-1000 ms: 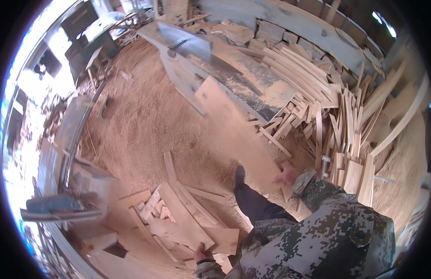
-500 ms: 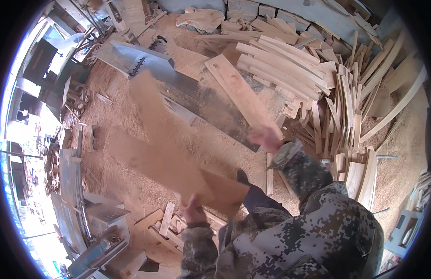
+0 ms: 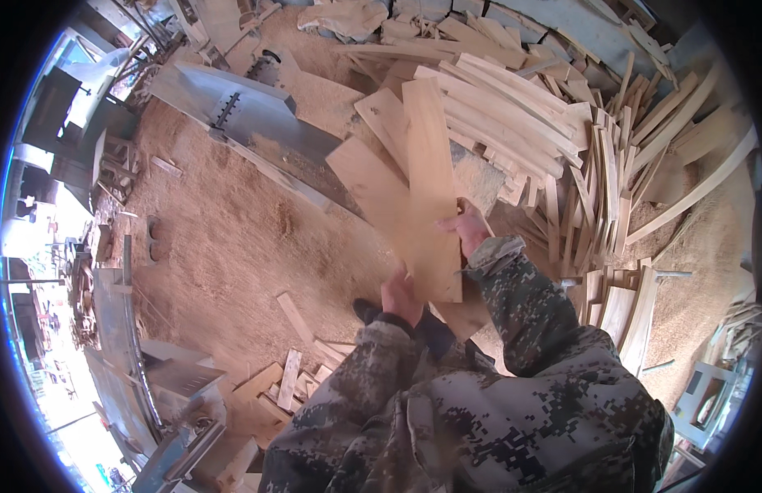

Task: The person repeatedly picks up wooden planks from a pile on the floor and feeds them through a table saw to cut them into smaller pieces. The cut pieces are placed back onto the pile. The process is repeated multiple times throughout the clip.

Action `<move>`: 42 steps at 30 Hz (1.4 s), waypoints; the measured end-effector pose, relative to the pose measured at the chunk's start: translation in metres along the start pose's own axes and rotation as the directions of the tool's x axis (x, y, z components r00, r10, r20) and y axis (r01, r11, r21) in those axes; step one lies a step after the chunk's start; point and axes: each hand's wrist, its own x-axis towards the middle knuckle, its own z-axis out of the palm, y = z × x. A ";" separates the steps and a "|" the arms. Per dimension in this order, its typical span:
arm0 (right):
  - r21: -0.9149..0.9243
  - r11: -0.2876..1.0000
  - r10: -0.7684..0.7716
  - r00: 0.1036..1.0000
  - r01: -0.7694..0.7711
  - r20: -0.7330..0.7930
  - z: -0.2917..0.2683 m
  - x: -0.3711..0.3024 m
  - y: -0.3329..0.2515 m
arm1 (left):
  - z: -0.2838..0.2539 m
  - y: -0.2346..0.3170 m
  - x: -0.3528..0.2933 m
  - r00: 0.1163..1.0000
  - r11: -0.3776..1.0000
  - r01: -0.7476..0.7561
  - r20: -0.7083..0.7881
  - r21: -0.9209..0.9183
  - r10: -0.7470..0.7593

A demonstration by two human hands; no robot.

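Note:
Two flat pale wooden boards are crossed in front of my body. One board points nearly straight away from me and lies over the other, a slanting board whose far end leans left. My left hand is closed around the lower part of the boards. At the right edge of the upper board, my right hand grips it with the thumb on top. Behind them a third board rests on the dusty metal machine table, mostly hidden by the held ones.
A stack of pale wooden strips lies beyond my right hand, with more strips heaped to its right. Sawdust covers the floor. Offcuts lie near my left elbow. Another metal machine stands at the lower left.
The boards in my left hand have swung from the left to the middle. My right hand has left the board on the machine table and now grips the held boards.

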 end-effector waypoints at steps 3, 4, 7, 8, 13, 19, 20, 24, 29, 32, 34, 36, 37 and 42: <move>-0.151 0.988 -0.017 1.000 0.020 0.019 -0.026 0.009 -0.009 | -0.018 -0.027 0.055 0.910 0.789 0.353 -0.010 -0.503 -0.414; -0.205 0.979 -0.006 1.000 0.010 0.021 -0.036 0.011 -0.015 | -0.019 -0.035 0.068 0.901 0.860 0.349 -0.118 -0.373 -0.417; -0.351 0.927 -0.057 0.977 0.128 0.206 -0.076 0.019 -0.037 | -0.027 -0.042 0.086 0.868 0.930 0.251 -0.362 -0.269 -0.339; -0.456 0.882 -0.044 0.986 0.114 0.160 -0.084 0.026 -0.040 | -0.029 -0.039 0.087 0.846 0.937 0.210 -0.429 -0.278 -0.317; -0.923 0.162 -0.567 0.799 0.348 0.201 -0.088 0.046 -0.013 | -0.037 -0.014 0.087 0.855 0.888 0.294 -0.318 -0.352 -0.409; -0.909 0.397 -0.472 0.821 -0.128 -0.321 -0.121 -0.067 0.074 | -0.044 -0.026 0.066 0.777 0.796 0.510 -0.223 -0.326 -0.589; -0.851 0.428 -0.347 0.813 -0.305 -0.467 -0.127 -0.086 0.089 | -0.041 -0.031 0.063 0.798 0.800 0.521 -0.163 -0.297 -0.581; 0.443 0.830 0.483 0.834 -0.339 -0.266 -0.132 -0.119 0.143 | -0.032 -0.033 0.041 0.800 0.771 0.574 -0.015 -0.275 -0.600; -0.354 0.929 -0.049 0.917 -0.103 -0.396 -0.104 -0.138 0.140 | -0.019 0.002 0.031 0.832 0.822 0.543 -0.018 -0.170 -0.554; -0.821 0.541 -0.515 0.843 0.180 -0.155 -0.077 -0.176 0.108 | -0.017 0.030 0.036 0.951 0.946 0.309 0.014 -0.096 -0.309; -0.839 0.054 -0.815 0.509 0.542 0.276 -0.048 -0.194 0.092 | -0.026 0.045 0.046 0.933 0.875 0.360 0.104 -0.324 -0.345; -0.788 -0.122 -0.778 0.434 0.604 0.454 -0.024 -0.205 0.077 | -0.039 0.054 0.050 0.930 0.807 0.365 0.142 -0.464 -0.339; -0.761 -0.167 -0.746 0.424 0.627 0.513 -0.013 -0.211 0.071 | -0.048 0.057 0.049 0.932 0.800 0.355 0.119 -0.484 -0.342; -0.809 -0.203 -0.645 0.546 0.552 0.535 0.034 -0.217 0.058 | -0.090 0.069 0.047 0.961 0.751 0.242 0.047 -0.614 -0.272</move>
